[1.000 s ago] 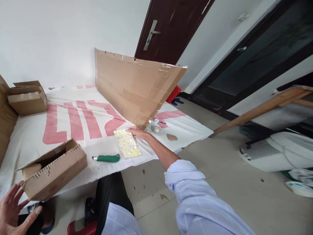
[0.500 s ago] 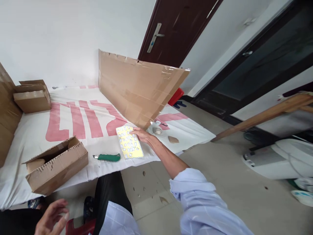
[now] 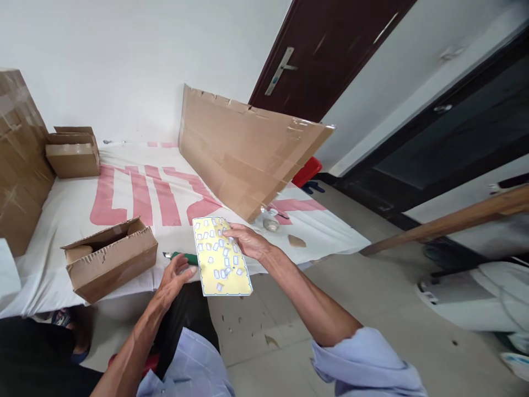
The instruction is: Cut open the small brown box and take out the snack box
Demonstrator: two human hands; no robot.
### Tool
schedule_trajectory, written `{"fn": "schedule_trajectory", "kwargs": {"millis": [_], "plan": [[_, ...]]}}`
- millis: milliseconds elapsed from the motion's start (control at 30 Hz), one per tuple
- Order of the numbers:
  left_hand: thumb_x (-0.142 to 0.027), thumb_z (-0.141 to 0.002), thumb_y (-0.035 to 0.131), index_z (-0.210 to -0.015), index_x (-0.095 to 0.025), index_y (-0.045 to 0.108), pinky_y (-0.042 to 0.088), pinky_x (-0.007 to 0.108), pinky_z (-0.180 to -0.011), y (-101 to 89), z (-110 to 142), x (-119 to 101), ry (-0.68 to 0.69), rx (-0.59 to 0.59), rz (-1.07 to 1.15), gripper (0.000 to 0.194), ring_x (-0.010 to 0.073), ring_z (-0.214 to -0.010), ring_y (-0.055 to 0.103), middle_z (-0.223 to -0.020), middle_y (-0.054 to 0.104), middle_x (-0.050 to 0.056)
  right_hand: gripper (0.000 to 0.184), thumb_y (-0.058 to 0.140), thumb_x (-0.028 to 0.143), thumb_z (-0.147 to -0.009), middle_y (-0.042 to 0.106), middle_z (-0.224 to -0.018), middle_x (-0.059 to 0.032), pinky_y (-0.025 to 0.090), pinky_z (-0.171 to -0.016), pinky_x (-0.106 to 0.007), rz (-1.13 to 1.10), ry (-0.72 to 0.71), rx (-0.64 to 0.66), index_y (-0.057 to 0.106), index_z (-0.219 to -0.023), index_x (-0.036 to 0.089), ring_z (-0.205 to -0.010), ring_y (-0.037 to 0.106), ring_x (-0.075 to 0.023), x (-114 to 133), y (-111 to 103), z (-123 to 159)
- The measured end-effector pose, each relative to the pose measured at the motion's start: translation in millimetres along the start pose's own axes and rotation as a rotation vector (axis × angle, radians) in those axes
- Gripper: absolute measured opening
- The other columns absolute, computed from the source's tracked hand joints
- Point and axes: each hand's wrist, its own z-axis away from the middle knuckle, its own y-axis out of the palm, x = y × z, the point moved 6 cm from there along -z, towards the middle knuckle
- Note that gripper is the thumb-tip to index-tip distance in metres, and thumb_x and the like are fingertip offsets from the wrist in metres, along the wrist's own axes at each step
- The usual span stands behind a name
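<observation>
My right hand (image 3: 248, 242) grips the right edge of a yellow sheet (image 3: 221, 264) dotted with several small white stickers and holds it lifted above the front edge of the white and red banner (image 3: 136, 193). My left hand (image 3: 173, 278) is raised just left of the sheet with its fingers apart, close to the sheet's lower left edge; I cannot tell if it touches. A green-handled knife (image 3: 182, 256) lies on the banner, partly hidden behind my left hand.
An open cardboard box (image 3: 109, 259) sits on the banner at the left, a second box (image 3: 74, 154) lies near the wall, and stacked cartons (image 3: 19, 165) stand at far left. A large cardboard sheet (image 3: 248, 151) leans by the dark door (image 3: 326, 55). A small clear cup (image 3: 270, 223) stands beyond my right hand.
My right hand has lifted the yellow sheet off the banner and drawn it toward me. My left hand has come up from the lower left to beside the sheet.
</observation>
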Motion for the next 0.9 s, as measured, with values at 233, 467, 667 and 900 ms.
{"fn": "schedule_trajectory", "kwargs": {"millis": [233,467,667,900], "plan": [[-0.064,-0.071,0.096,-0.123,-0.015,0.075,0.065,0.042,-0.085,36.6,15,-18,-0.135,0.298,0.236,0.075,0.0371,-0.108,0.08,-0.119,0.081,0.019,0.05,0.091,0.034,-0.067,0.085,-0.101,-0.0113,0.066,-0.089,-0.045,-0.102,0.074,0.047,0.075,-0.112,0.019,-0.101,0.081,-0.0344,-19,39,11],[-0.042,-0.064,0.101,-0.105,-0.009,0.079,0.063,0.05,-0.102,26.2,47,-27,-0.191,0.229,0.247,0.057,0.0416,-0.11,0.079,-0.105,0.084,0.019,0.049,0.093,0.051,-0.074,0.084,-0.1,-0.0092,0.065,-0.081,-0.04,-0.089,0.058,-0.026,0.076,-0.108,0.021,-0.102,0.079,-0.0325,-52,52,27],[-0.043,-0.068,0.098,-0.105,-0.012,0.078,0.061,0.053,-0.105,1.0,76,-22,-0.256,0.21,0.222,0.052,0.0399,-0.11,0.08,-0.106,0.084,0.016,0.057,0.078,0.078,-0.084,0.082,-0.103,-0.0113,0.065,-0.082,-0.041,-0.051,0.18,0.038,0.08,-0.101,0.023,-0.099,0.078,-0.0297,-112,41,52],[-0.041,-0.07,0.097,-0.103,-0.013,0.079,0.063,0.049,-0.098,-18.3,104,-40,-0.248,0.164,0.144,0.047,0.0347,-0.098,0.082,-0.097,0.085,0.012,0.049,0.095,0.059,-0.074,0.083,-0.111,-0.007,0.063,-0.101,-0.05,0.127,0.158,0.339,0.084,-0.111,0.029,-0.119,0.074,-0.0357,-158,122,77]]}}
